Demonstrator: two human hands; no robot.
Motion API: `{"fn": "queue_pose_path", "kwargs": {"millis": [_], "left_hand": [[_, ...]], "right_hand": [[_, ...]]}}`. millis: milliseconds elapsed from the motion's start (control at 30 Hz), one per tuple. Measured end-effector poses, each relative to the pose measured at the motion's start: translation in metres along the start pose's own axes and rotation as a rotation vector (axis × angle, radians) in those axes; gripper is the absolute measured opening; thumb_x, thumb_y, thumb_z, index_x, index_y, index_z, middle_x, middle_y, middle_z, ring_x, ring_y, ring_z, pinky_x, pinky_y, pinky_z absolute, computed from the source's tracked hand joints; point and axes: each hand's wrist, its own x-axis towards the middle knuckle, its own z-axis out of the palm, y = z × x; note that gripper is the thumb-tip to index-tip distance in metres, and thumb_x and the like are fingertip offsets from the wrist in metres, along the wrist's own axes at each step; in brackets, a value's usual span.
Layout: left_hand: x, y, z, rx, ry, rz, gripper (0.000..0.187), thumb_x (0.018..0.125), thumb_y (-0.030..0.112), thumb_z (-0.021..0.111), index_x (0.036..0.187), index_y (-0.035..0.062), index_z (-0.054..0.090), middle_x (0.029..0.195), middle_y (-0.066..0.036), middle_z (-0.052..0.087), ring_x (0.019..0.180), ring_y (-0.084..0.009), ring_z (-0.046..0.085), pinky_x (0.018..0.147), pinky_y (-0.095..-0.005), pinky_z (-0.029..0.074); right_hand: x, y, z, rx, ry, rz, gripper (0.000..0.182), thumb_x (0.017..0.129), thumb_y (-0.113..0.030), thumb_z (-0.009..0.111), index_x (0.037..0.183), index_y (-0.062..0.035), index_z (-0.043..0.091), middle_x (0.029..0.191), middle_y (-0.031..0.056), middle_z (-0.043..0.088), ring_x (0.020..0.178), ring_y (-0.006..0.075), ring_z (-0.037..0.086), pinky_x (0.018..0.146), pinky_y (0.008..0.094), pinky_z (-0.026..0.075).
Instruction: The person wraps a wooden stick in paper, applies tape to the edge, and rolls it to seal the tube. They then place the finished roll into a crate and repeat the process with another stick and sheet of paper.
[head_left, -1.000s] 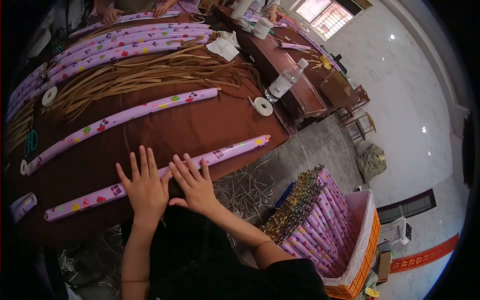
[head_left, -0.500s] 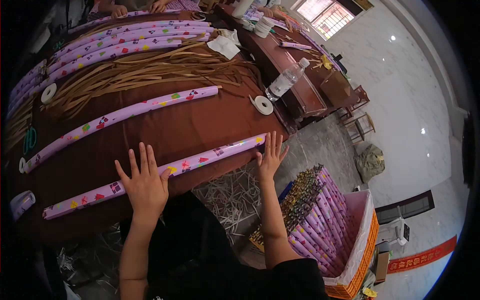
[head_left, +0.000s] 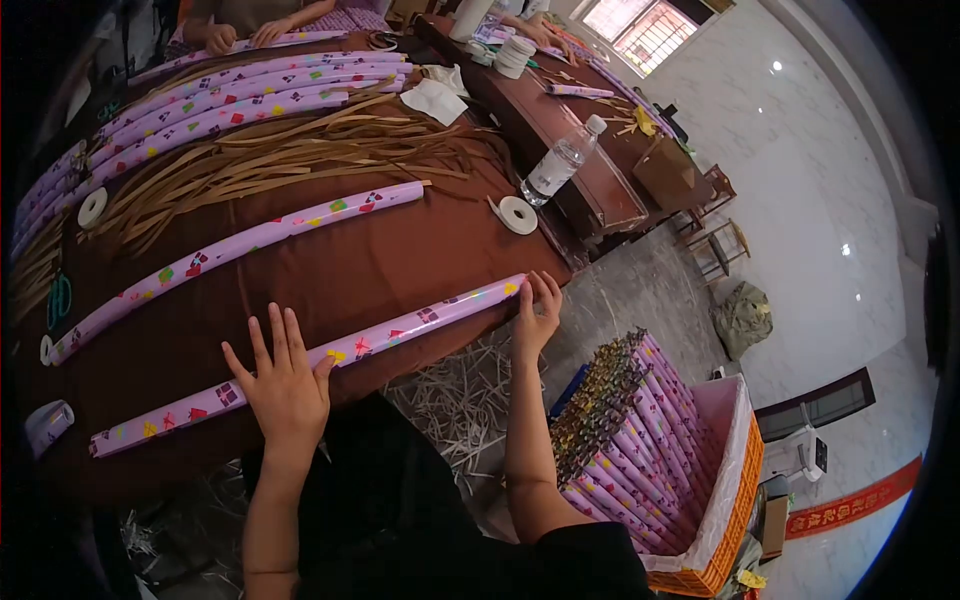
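A long purple roll of patterned paper (head_left: 428, 317) lies slantwise along the table's near edge. My left hand (head_left: 288, 385) rests flat across its middle with the fingers spread. At its right end, my right hand (head_left: 538, 315) has its fingers bent in and pinches the tip. Farther back lies a second, slightly curved purple roll (head_left: 270, 232), with a strip end poking out on the right. A smaller piece of rolled purple paper (head_left: 48, 428) sits at the far left.
Brown strips (head_left: 330, 150) and more purple rolls (head_left: 230, 90) lie behind. A water bottle (head_left: 562, 162) and a white tape roll (head_left: 506, 212) stand at the right edge. Below right, an orange crate (head_left: 728, 530) holds many rolls. Other people's hands (head_left: 268, 32) work at the back.
My right hand has gone from stretched fingers to bent ones at the roll's end. My left hand stays spread on the roll. The view has shifted slightly.
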Motion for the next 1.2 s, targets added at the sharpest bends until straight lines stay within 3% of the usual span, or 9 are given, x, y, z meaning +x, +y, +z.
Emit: {"fn": "queue_pose_path", "kwargs": {"millis": [200, 500, 700, 800, 933, 1000, 1100, 1133, 1200], "left_hand": [[0.000, 0.000, -0.002, 0.005, -0.001, 0.004, 0.068, 0.099, 0.046, 0.045, 0.148, 0.0003, 0.037, 0.156, -0.014, 0.034, 0.143, -0.0361, 0.031, 0.114, -0.0657, 0.015], [0.001, -0.001, 0.000, 0.005, -0.013, -0.001, 0.068, 0.099, 0.047, 0.044, 0.148, 0.0011, 0.037, 0.156, -0.013, 0.033, 0.143, -0.0360, 0.032, 0.114, -0.0651, 0.014], [0.001, -0.002, -0.001, -0.019, -0.027, 0.002, 0.068, 0.099, 0.047, 0.045, 0.148, 0.0011, 0.036, 0.156, -0.014, 0.033, 0.142, -0.0368, 0.033, 0.114, -0.0649, 0.014], [0.001, -0.003, 0.000, -0.025, -0.029, 0.001, 0.066, 0.099, 0.046, 0.044, 0.148, 0.0009, 0.037, 0.156, -0.014, 0.034, 0.142, -0.0372, 0.033, 0.114, -0.0650, 0.014], [0.001, -0.002, 0.000, -0.050, -0.001, -0.004, 0.064, 0.099, 0.044, 0.046, 0.146, 0.0006, 0.040, 0.155, -0.015, 0.035, 0.140, -0.0379, 0.035, 0.114, -0.0660, 0.015], [0.001, -0.002, 0.000, -0.035, -0.005, -0.003, 0.064, 0.099, 0.044, 0.047, 0.146, 0.0010, 0.041, 0.154, -0.015, 0.036, 0.140, -0.0381, 0.036, 0.113, -0.0663, 0.015], [0.002, -0.003, 0.000, -0.048, -0.007, -0.001, 0.065, 0.098, 0.045, 0.048, 0.146, 0.0019, 0.041, 0.154, -0.015, 0.037, 0.139, -0.0387, 0.036, 0.113, -0.0672, 0.016], [0.002, -0.003, 0.000, -0.055, 0.001, 0.002, 0.065, 0.097, 0.045, 0.050, 0.145, 0.0017, 0.042, 0.153, -0.016, 0.037, 0.139, -0.0389, 0.037, 0.113, -0.0673, 0.016], [0.002, -0.002, -0.001, -0.055, 0.019, -0.002, 0.066, 0.094, 0.045, 0.054, 0.143, 0.0016, 0.045, 0.151, -0.016, 0.040, 0.137, -0.0392, 0.039, 0.112, -0.0672, 0.017]], "right_hand": [[-0.002, -0.006, 0.002, -0.136, 0.036, -0.030, 0.018, 0.091, -0.020, 0.071, 0.103, -0.0077, 0.075, 0.128, 0.0106, 0.055, 0.122, 0.0252, 0.048, 0.103, 0.0375, 0.038], [-0.004, -0.006, 0.005, -0.192, 0.131, 0.008, 0.021, 0.087, -0.024, 0.076, 0.095, -0.0047, 0.073, 0.120, 0.0116, 0.058, 0.115, 0.0247, 0.053, 0.097, 0.0361, 0.042], [-0.005, -0.006, 0.010, -0.027, 0.146, 0.026, 0.023, 0.087, -0.026, 0.076, 0.090, -0.0038, 0.070, 0.114, 0.0123, 0.060, 0.115, 0.0255, 0.054, 0.096, 0.0360, 0.042], [-0.004, 0.000, 0.004, -0.184, 0.129, 0.006, 0.024, 0.087, -0.025, 0.076, 0.089, -0.0027, 0.068, 0.115, 0.0142, 0.059, 0.115, 0.0283, 0.053, 0.100, 0.0392, 0.038], [-0.012, -0.027, 0.009, -0.226, 0.195, -0.030, 0.026, 0.091, -0.023, 0.071, 0.104, -0.0008, 0.064, 0.122, 0.0151, 0.057, 0.117, 0.0294, 0.051, 0.101, 0.0412, 0.037], [-0.023, -0.062, 0.017, -0.204, 0.114, -0.180, 0.025, 0.094, -0.015, 0.064, 0.115, -0.0026, 0.061, 0.125, 0.0151, 0.057, 0.119, 0.0298, 0.052, 0.103, 0.0398, 0.038], [-0.048, -0.096, 0.031, -0.304, -0.281, -0.315, 0.032, 0.094, -0.013, 0.061, 0.125, -0.0041, 0.059, 0.143, 0.0164, 0.046, 0.135, 0.0336, 0.041, 0.111, 0.0418, 0.032], [-0.058, -0.099, 0.039, -0.200, -0.380, -0.269, 0.040, 0.094, -0.024, 0.063, 0.130, -0.0095, 0.058, 0.148, 0.0149, 0.041, 0.140, 0.0384, 0.032, 0.115, 0.0542, 0.020], [-0.073, -0.112, 0.050, -0.382, -0.464, -0.309, 0.044, 0.093, -0.032, 0.063, 0.133, -0.0144, 0.058, 0.150, 0.0141, 0.041, 0.142, 0.0405, 0.028, 0.115, 0.0600, 0.015]]}}
